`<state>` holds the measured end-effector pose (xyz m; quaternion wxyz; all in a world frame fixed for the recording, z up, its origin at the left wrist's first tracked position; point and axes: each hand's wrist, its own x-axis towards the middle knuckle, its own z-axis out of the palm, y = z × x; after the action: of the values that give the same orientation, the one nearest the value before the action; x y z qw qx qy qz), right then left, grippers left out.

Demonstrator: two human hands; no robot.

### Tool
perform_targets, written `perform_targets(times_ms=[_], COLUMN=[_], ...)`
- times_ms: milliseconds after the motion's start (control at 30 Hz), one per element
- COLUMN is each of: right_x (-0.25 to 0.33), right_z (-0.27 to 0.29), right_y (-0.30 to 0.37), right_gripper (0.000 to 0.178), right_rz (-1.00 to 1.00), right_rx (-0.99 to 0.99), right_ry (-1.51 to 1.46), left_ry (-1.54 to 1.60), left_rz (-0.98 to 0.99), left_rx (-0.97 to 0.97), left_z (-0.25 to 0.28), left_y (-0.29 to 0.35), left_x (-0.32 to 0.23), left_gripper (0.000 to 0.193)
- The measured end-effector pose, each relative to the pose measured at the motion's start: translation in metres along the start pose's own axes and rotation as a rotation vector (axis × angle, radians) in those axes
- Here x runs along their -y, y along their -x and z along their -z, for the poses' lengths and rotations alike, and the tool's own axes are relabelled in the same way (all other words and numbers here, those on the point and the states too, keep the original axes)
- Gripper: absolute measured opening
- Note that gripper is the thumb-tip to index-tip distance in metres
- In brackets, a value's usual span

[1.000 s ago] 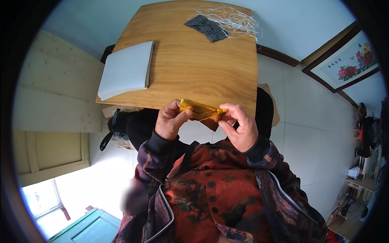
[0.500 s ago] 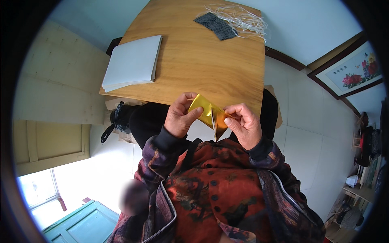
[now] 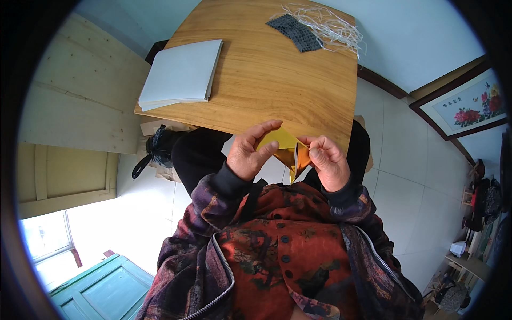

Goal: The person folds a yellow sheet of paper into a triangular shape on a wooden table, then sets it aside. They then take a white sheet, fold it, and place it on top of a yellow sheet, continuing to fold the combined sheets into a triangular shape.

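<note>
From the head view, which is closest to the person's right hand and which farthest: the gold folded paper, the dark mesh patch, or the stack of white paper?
1. Gold folded paper: pinched in the right hand, touching it.
2. Dark mesh patch: at the table's far edge, beside the pale strands.
3. Stack of white paper: far left on the wooden table, across from that hand.

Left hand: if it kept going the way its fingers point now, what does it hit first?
Likely the gold folded paper: the left hand already pinches it, fingers aimed toward the right hand, which comes next. Depth is hard to judge here.
</note>
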<state>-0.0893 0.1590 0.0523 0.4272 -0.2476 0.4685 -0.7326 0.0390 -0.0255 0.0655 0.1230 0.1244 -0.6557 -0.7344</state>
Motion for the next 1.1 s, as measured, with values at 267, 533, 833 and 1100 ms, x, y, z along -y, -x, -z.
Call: perform_targets(times_ms=[267,533,833,1100], right_x=[0.015,0.016,-0.015,-0.023], right_z=[0.017,0.002,-0.010,0.026], right_y=[-0.010,-0.009,-0.018,-0.042], right_gripper=[0.014,0.016,0.020,0.018], right_rz=[-0.214,-0.120,0.319,0.211], right_rx=[0.141,-0.108,-0.447,-0.308], right_ry=[0.063,0.606,0.787,0.720], left_ry=[0.057,0.037,-0.156,-0.170], left_rz=[0.095,0.117,0.001,-0.112], left_rx=[0.168,0.141,0.081,-0.094], left_z=[0.005,-0.003,-0.013,-0.007], left_y=[0.000,0.000,0.003,-0.024], left_x=[-0.005,-0.002,-0.001,0.045], left_gripper=[0.064,0.060,0.048,0.037])
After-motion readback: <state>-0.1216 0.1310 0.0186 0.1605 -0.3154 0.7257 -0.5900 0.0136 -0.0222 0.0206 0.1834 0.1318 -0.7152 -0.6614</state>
